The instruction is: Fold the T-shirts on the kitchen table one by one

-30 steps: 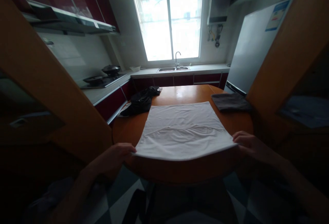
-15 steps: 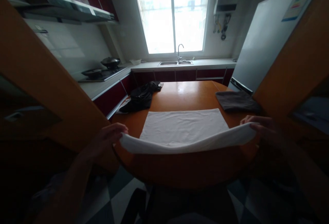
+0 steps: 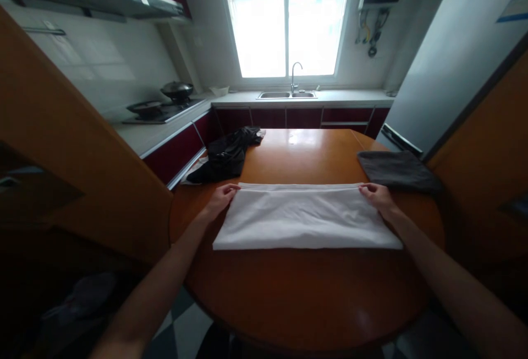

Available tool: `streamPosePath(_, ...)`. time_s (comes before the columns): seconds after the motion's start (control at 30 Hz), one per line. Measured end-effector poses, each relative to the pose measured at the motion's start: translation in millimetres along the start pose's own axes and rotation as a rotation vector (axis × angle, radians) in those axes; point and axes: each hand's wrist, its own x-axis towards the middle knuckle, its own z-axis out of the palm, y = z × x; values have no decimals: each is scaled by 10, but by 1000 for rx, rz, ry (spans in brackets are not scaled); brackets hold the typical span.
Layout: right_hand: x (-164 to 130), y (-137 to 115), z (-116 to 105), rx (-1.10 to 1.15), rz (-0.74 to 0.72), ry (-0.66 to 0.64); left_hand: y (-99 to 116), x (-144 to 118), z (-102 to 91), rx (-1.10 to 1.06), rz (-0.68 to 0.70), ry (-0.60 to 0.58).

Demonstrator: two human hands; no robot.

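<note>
A white cloth (image 3: 307,219) lies folded over on the wooden table (image 3: 309,293), its folded edge toward me and its doubled edges at the far side. My left hand (image 3: 223,198) pinches the far left corner between thumb and fingers. At the far right corner, my right hand (image 3: 376,194) has its fingers closed on the cloth in the same way. Soft wrinkles run across the upper layer. Whether the cloth is a towel or a garment cannot be made out.
A crumpled black garment (image 3: 226,153) lies at the table's left side, and a folded dark grey cloth (image 3: 398,169) at its right. Beyond are a sink (image 3: 274,95), a stove with a lidded pan (image 3: 177,90) and a fridge (image 3: 449,67).
Both hands have carried the near edge of the white cloth away from me and down onto its far edge. The cloth is now doubled over on the table.
</note>
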Motion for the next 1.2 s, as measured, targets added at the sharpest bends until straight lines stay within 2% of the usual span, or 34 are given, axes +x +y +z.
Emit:
streamPosePath(0.13, 61, 125, 25, -4, -32, 37, -61, 17, 11, 85, 31, 27)
streamPosePath(0.27, 152, 37, -112, -36, -112, 10, 78, 60, -104, 90, 59, 20)
streamPosePath(0.37, 278, -3, -117, -79, -149, 26, 120, 203, -124, 137, 93, 23)
streamPosePath(0.53, 475, 201, 88, -162, -129, 12, -54, 446, 32, 283, 88, 42)
streamPosePath(0.7, 584, 401, 146, -264, -184, 10, -181, 488, 124, 366, 107, 88)
streamPosePath(0.97, 545, 376, 156, -554, -208, 30, -247, 485, 183, 361, 113, 149)
streamPosePath(1.2, 432, 317, 229, -675, -161, 55, -136, 542, 182, 588, 80, 85)
